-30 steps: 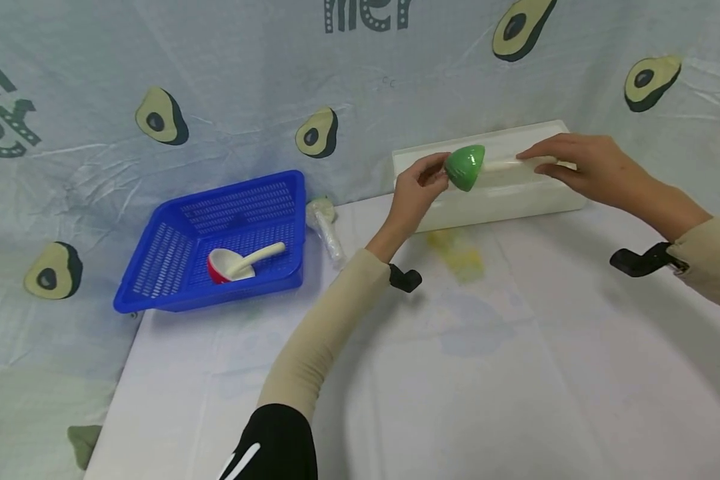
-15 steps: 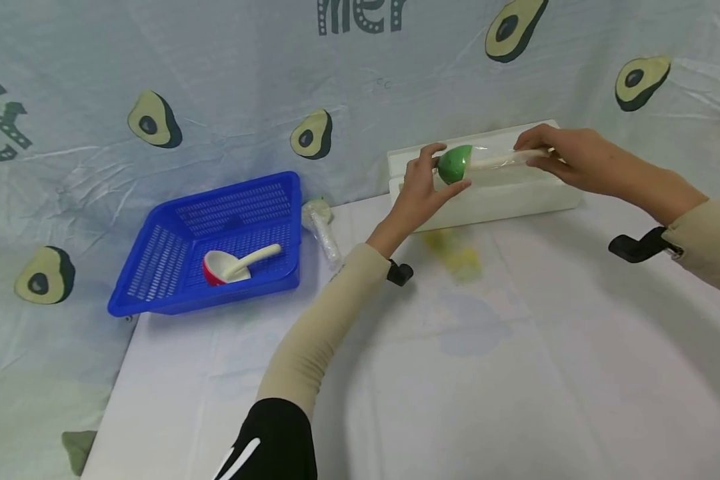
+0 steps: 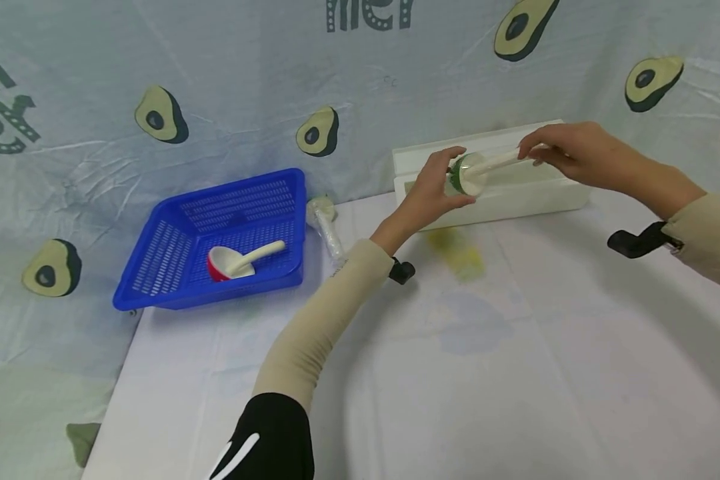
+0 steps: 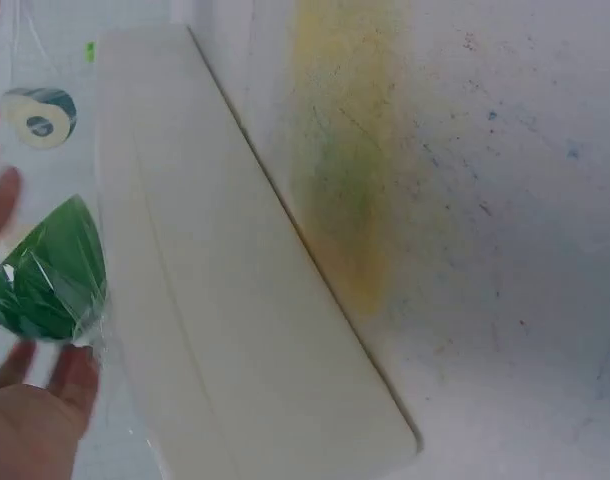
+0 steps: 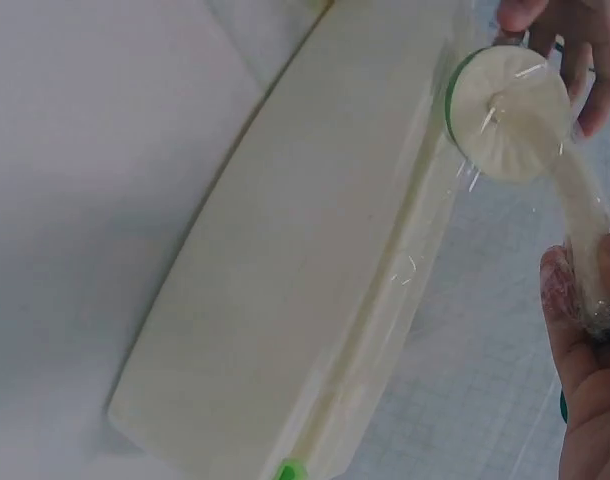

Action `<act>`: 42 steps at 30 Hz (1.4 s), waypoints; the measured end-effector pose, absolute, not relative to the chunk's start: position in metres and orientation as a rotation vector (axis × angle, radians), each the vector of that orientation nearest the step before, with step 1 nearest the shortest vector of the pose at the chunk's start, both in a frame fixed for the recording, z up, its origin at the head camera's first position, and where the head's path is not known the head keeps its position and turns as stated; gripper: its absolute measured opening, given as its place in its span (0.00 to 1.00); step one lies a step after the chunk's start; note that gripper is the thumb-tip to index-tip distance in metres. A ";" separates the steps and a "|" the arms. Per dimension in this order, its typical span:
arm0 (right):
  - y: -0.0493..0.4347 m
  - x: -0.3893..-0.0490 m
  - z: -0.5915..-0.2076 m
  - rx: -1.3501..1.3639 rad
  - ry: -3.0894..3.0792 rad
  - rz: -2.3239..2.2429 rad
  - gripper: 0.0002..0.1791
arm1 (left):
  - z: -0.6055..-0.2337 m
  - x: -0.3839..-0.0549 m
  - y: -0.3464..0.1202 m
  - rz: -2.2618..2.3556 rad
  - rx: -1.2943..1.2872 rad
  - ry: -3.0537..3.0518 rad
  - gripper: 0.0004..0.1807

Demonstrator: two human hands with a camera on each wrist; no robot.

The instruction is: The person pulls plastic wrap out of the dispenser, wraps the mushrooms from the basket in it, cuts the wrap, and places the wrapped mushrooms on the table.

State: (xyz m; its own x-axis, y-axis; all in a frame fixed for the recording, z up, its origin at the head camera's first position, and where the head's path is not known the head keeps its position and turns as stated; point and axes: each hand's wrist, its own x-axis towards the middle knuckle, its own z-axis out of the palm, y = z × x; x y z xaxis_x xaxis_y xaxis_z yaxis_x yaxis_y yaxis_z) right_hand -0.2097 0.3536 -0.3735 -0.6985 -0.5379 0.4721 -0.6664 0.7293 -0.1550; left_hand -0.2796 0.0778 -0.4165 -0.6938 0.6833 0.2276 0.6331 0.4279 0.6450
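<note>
My right hand (image 3: 570, 150) pinches the white handle of a ladle (image 5: 510, 115) near its end. Its bowl is green outside and white inside, and clear plastic film covers bowl and handle. In the head view, the thumb and fingers of my left hand (image 3: 426, 190) spread loosely around the bowl's left side, fingertips close to it. From the left wrist, the green bowl (image 4: 55, 270) shows with left fingertips at its underside. Beneath the ladle stands a long white box (image 3: 504, 200) that looks like a film dispenser, its lid tipped up behind. Film hangs along its edge.
A blue plastic basket (image 3: 156, 290) at the left holds a red-and-white ladle (image 3: 234, 262). Between basket and box lies a film-wrapped ladle (image 3: 327, 230). A small green slider (image 5: 291, 470) sits at the box's right end. Behind is an avocado-print cloth.
The ladle has turned, so its white inside now faces the head camera instead of its green outside. My left hand has gone from pinching at the bowl to spreading around it.
</note>
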 end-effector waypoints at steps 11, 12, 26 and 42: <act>0.360 -0.204 -0.378 0.990 -2.535 0.414 0.20 | -0.415 -0.279 0.078 1.052 1.244 2.627 0.47; 0.360 -0.204 -0.379 0.998 -2.530 0.409 0.21 | -0.415 -0.279 0.076 1.081 1.279 2.629 0.46; 0.359 -0.211 -0.369 0.858 -2.552 0.321 0.24 | -0.401 -0.297 0.071 1.034 1.551 2.669 0.39; 0.370 -0.241 -0.309 0.780 -2.502 0.218 0.21 | -0.336 -0.330 0.091 1.045 1.476 2.711 0.35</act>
